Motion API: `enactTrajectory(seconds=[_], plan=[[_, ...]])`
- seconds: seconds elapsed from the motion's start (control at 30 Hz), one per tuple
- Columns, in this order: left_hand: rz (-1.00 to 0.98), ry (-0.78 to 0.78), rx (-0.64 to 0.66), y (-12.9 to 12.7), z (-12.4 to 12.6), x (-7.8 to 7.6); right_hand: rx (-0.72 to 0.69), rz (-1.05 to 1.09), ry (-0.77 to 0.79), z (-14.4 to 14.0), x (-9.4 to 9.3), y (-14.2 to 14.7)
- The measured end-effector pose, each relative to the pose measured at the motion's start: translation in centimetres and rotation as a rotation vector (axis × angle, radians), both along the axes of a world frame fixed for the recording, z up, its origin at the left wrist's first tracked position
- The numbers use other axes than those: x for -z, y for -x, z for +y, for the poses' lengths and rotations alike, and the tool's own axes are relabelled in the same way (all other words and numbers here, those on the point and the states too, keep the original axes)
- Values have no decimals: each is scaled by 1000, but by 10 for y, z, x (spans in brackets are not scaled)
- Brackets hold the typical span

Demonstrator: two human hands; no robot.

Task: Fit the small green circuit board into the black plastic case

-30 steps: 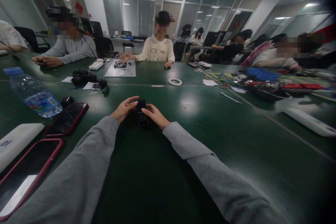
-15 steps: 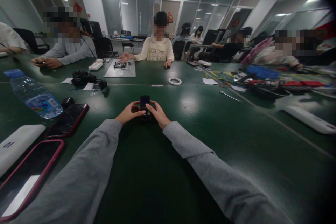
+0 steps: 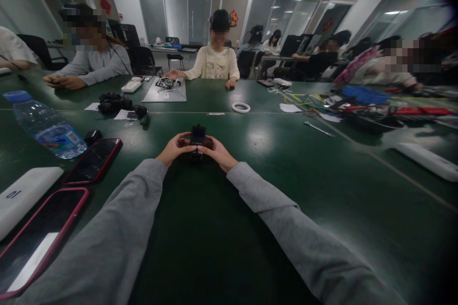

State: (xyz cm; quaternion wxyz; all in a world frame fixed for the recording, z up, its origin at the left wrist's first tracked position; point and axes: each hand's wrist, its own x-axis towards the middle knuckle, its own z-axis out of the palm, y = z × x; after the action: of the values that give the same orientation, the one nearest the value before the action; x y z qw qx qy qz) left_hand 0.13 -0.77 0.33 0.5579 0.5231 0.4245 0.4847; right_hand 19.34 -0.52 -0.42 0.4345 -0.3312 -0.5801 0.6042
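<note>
So, holding a small black device (image 3: 198,135) upright just above the green table (image 3: 286,176), out in front, between both hands. Looking boxy and dark, with a dim screen-like face; finer detail too blurry to tell. Left hand (image 3: 174,147) and right hand (image 3: 217,151) both pinching it, fingers clamped on its sides. Sitting tilted off to the left: a clear water bottle (image 3: 46,126) with water inside, blue cap on.

Both hands cover the lower part of the small black device (image 3: 198,134), too small to identify. Left of it, the nearest red-cased phone (image 3: 36,240) is cut off by the picture's edge.
</note>
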Motion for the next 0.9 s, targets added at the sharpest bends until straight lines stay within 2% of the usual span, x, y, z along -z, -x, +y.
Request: enactTrajectory(seconds=[0.27,0.47,0.9], plan=[[1,18,-5,-1,-1,0,21,64,-28,1,-1,-2],[59,48,4,2,-2,-1,-23,15,28,1,-2,-5],[114,16,29,3,-3,-3,-18,0,6,-1,-2,-5]])
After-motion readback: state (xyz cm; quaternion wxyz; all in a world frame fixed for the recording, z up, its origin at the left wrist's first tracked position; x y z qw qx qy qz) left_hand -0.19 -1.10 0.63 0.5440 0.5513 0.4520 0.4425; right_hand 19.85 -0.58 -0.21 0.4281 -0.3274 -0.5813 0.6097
